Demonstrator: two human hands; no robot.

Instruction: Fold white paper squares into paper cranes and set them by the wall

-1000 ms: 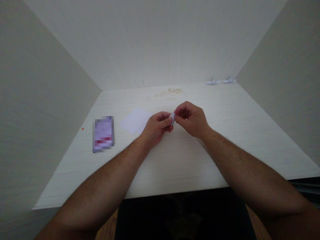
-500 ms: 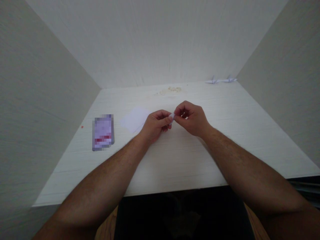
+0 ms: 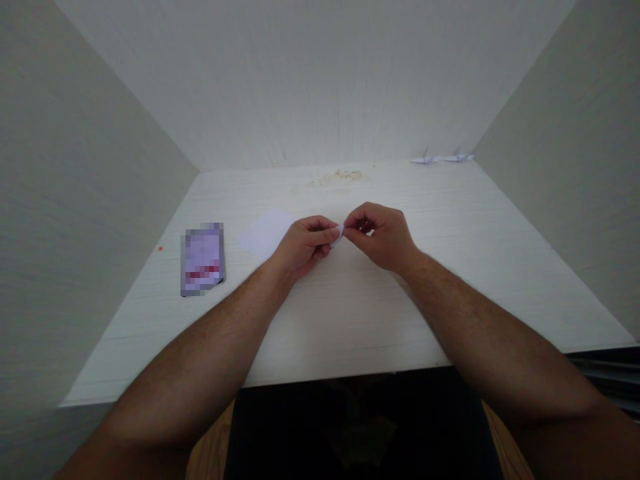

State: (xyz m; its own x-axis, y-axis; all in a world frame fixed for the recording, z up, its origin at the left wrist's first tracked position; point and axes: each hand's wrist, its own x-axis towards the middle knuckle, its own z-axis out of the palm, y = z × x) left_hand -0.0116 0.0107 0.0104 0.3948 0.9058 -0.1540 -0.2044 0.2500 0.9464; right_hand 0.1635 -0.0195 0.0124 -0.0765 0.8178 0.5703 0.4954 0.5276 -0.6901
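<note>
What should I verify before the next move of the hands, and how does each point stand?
1. Left hand grips the folded paper: ok, pinched at its left side.
2. Right hand is on it too: ok, pinching its right edge.
3. Creases line up: cannot tell, too small and partly covered.
4. Flat paper is free of the left arm: cannot tell, they overlap in this view.
5. Cranes are out of the way: ok, by the back wall, far right.
6. Pixelated item is apart from both hands: ok, off to the left.
</note>
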